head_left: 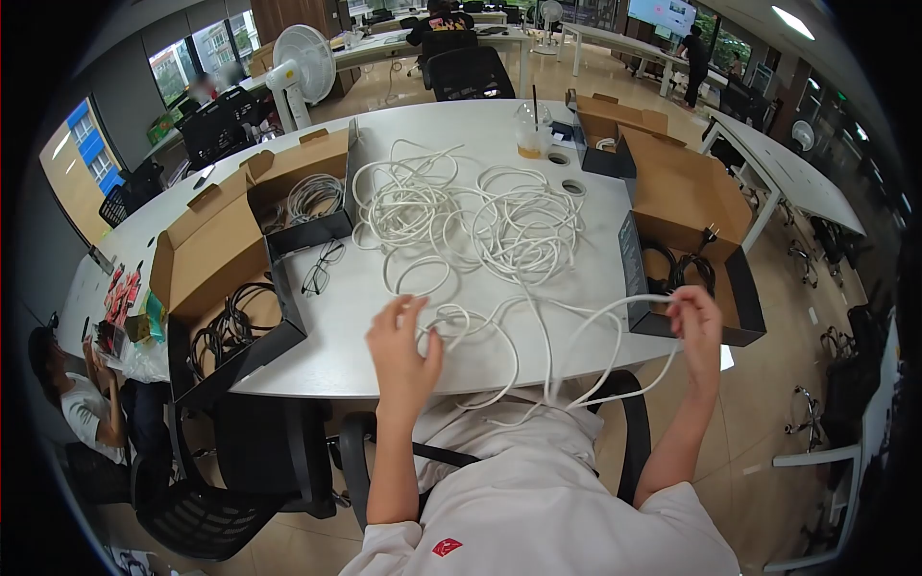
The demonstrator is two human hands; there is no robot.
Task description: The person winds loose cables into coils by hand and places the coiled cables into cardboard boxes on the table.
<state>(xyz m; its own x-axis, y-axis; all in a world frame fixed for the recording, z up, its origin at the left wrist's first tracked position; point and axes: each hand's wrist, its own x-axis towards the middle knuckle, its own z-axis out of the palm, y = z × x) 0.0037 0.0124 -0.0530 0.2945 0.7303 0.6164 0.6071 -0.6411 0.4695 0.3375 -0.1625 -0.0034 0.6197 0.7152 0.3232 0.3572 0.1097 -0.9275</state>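
Observation:
A tangle of white cable (526, 235) lies in loose coils over the middle of the white table (370, 370). My right hand (698, 331), raised at the right by the table's edge, pinches a length of this cable, which arcs back to the left and sags toward my lap. My left hand (401, 353) hovers at the front edge with thumb and fingers apart, right beside a small loop of white cable (451, 324). Some of the cable hangs over the edge onto my clothes.
On the left, open cardboard boxes hold black cables (233, 326) and a grey coil (315, 199); glasses (323, 268) lie beside them. At right, another box (687, 182) contains black power cords (693, 273). A plastic cup (531, 134) stands at the back. A person (91, 403) sits at left.

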